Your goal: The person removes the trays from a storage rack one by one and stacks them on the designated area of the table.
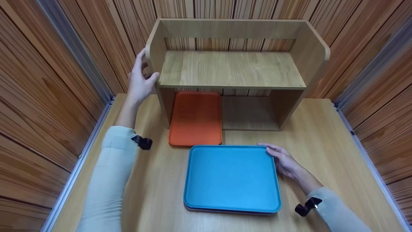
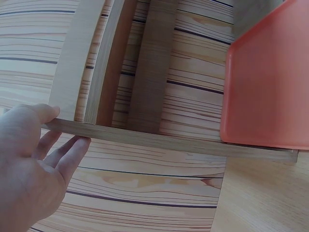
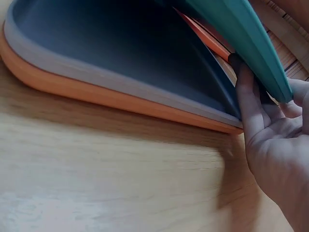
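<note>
A blue tray (image 1: 231,177) tops a stack in front of a two-level wooden shelf (image 1: 231,69). My right hand (image 1: 285,162) pinches the far right corner of this tray, thumb above and fingers beneath. In the right wrist view its edge is raised over a dark grey tray (image 3: 120,63), which lies in an orange tray (image 3: 111,104) on the table. My left hand (image 1: 140,82) grips the shelf's left side panel (image 2: 174,141) between thumb and fingers. An orange-red tray (image 1: 194,119) lies in the left part of the lower level, its near end sticking out past the front.
Wood-patterned walls (image 1: 42,80) with metal rails enclose the light wooden table (image 1: 154,193) on the left, right and back. The shelf stands against the back wall. Its upper board and the right part of its lower level are bare.
</note>
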A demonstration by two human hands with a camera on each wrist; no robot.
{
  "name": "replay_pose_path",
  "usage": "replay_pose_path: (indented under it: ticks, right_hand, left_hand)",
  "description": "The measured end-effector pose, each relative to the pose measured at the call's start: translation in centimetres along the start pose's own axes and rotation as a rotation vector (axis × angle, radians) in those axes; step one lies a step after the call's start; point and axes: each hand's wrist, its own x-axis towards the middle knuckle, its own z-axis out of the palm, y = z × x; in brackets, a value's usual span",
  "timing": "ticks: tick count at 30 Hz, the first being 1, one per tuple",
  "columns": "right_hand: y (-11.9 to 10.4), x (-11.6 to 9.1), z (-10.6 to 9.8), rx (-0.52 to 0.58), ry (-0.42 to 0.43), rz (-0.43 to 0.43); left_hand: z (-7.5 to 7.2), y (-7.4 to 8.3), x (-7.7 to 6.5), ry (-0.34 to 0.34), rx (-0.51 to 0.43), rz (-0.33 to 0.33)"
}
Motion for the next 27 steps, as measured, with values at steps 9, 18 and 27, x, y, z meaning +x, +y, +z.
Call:
replay_pose_path:
  ticks: [9,18,27]
  right_hand:
    - [-0.3,-0.4,-0.2,0.029,-0.033,0.011]
    - [-0.4,-0.8,-1.2,0.126,-0.165,-0.015]
    - [-0.7,-0.9,-1.8,-0.188,-0.088,0.007]
  left_hand:
    - [0.0,-0.1,0.0,-0.003,-0.009,0.008]
    - [0.0,0.0,0.1,-0.005,-0.019,0.016]
    - [0.0,-0.1,0.2,-0.008,-0.022,-0.009]
